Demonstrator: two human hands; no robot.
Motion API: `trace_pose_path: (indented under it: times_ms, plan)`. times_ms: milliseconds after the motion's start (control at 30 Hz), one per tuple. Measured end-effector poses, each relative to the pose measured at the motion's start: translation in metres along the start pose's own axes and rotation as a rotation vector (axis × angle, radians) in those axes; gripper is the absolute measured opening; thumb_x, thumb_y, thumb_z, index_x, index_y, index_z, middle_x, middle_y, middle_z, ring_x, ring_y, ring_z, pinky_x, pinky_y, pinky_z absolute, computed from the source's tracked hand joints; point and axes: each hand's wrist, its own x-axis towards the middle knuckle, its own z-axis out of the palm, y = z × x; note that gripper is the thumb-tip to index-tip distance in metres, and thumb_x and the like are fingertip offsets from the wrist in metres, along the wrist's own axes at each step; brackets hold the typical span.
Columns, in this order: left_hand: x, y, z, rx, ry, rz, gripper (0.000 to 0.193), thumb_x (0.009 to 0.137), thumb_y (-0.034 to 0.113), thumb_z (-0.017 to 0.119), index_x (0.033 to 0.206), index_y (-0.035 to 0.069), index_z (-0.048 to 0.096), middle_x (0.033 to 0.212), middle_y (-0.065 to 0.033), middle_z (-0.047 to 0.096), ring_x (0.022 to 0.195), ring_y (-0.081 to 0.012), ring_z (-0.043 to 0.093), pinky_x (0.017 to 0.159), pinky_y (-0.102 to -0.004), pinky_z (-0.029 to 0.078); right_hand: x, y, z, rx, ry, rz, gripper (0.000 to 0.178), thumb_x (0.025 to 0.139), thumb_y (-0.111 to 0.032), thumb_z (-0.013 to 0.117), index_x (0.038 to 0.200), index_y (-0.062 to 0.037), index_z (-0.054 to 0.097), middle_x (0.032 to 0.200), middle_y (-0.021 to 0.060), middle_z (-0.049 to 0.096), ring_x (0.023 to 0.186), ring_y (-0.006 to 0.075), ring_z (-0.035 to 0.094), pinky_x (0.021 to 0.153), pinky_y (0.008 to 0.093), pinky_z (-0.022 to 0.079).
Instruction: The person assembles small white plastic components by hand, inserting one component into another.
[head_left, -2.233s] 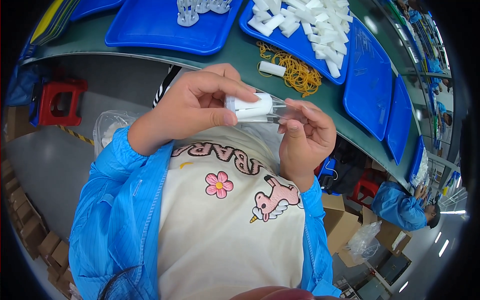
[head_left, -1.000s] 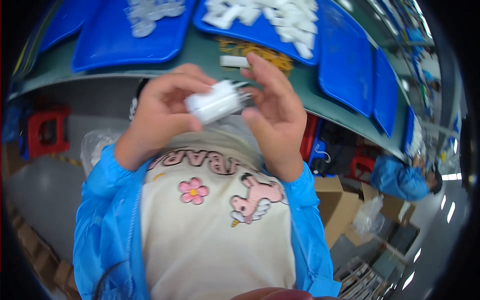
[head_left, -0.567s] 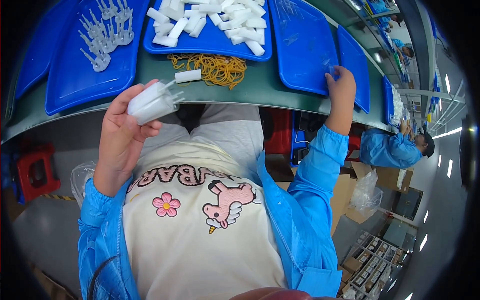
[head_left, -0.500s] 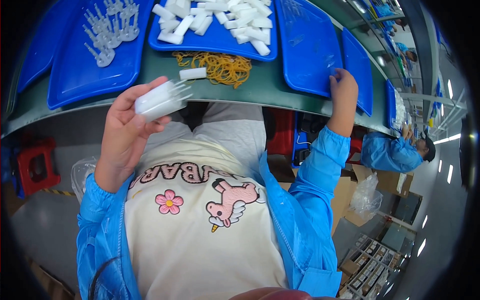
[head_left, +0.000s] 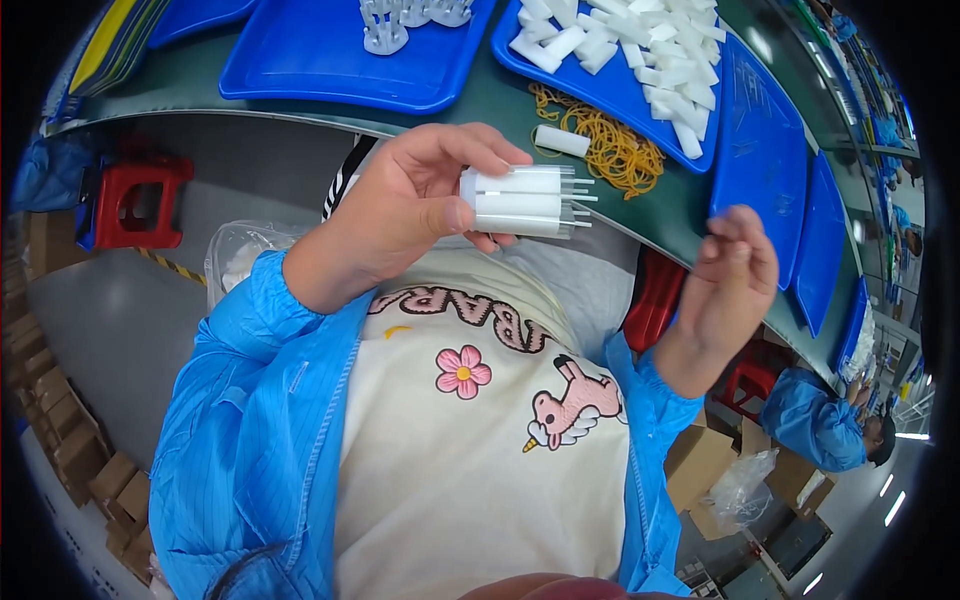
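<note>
My left hand (head_left: 395,205) is closed around a clear plastic pronged part (head_left: 520,200) with white blocks set among its prongs, which point to the right. It is held in front of the table edge, above my lap. Apart from it on the right, my right hand (head_left: 735,275) is raised with thumb and fingers pinched together; whatever they hold, if anything, cannot be made out. A single white block (head_left: 562,141) lies on the table beside a heap of yellow rubber bands (head_left: 622,155).
Beyond the bands a blue tray (head_left: 600,100) holds many white blocks. Another blue tray (head_left: 300,60), to its left, carries clear pronged parts (head_left: 385,35). The right-hand blue tray (head_left: 755,180) has thin clear pieces. A red stool (head_left: 150,200) stands left; a co-worker (head_left: 815,420) sits right.
My right hand has left the right-hand tray and come back toward me. My left hand has turned the pronged part more level. The whole view has swung leftward.
</note>
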Motion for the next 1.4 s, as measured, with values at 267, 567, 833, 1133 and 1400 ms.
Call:
trace_pose_path:
  times_ms: [267, 567, 833, 1133, 1400]
  plan:
    - [-0.001, 0.001, 0.001, 0.021, -0.013, -0.026, 0.049, 0.072, 0.037, 0.082, 0.106, 0.011, 0.060, 0.120, -0.0091, 0.052, 0.089, -0.0267, 0.068, 0.066, -0.0295, 0.062, -0.027, 0.001, 0.068, -0.028, -0.136, 0.140, 0.030, 0.081, 0.005, 0.069, 0.109, 0.0031, 0.058, 0.105, 0.0198, 0.067, 0.087, 0.0242, 0.069, 0.068, 0.0282, 0.056]
    - [-0.005, -0.002, -0.002, 0.042, -0.016, 0.008, 0.046, 0.072, 0.034, 0.083, 0.105, 0.009, 0.061, 0.118, -0.0094, 0.053, 0.089, -0.0265, 0.068, 0.067, -0.0294, 0.062, -0.029, 0.000, 0.073, -0.083, -0.177, 0.162, 0.029, 0.080, 0.006, 0.070, 0.107, 0.0026, 0.060, 0.104, 0.0190, 0.066, 0.086, 0.0222, 0.069, 0.068, 0.0270, 0.055]
    - [-0.004, -0.002, -0.002, 0.049, -0.026, 0.038, 0.045, 0.072, 0.029, 0.084, 0.106, 0.007, 0.063, 0.119, -0.0101, 0.054, 0.090, -0.0268, 0.068, 0.067, -0.0299, 0.062, -0.027, -0.001, 0.068, -0.086, -0.185, 0.208, 0.031, 0.079, 0.007, 0.070, 0.107, 0.0026, 0.061, 0.105, 0.0192, 0.066, 0.086, 0.0217, 0.068, 0.069, 0.0264, 0.055]
    - [-0.003, -0.003, 0.000, 0.029, -0.040, 0.104, 0.038, 0.069, -0.006, 0.080, 0.104, 0.002, 0.067, 0.112, -0.0103, 0.054, 0.103, -0.0230, 0.062, 0.082, -0.0343, 0.061, -0.032, -0.006, 0.077, -0.091, -0.275, 0.219, 0.032, 0.076, 0.015, 0.068, 0.106, 0.0037, 0.062, 0.108, 0.0185, 0.063, 0.090, 0.0203, 0.067, 0.078, 0.0270, 0.055]
    - [-0.004, -0.002, -0.001, 0.095, -0.050, 0.123, 0.038, 0.067, -0.005, 0.082, 0.102, 0.001, 0.067, 0.110, -0.0089, 0.054, 0.104, -0.0196, 0.061, 0.089, -0.0320, 0.058, -0.032, -0.008, 0.071, -0.191, -0.252, 0.123, 0.031, 0.075, 0.015, 0.069, 0.103, 0.0040, 0.063, 0.107, 0.0182, 0.063, 0.087, 0.0193, 0.067, 0.075, 0.0260, 0.055]
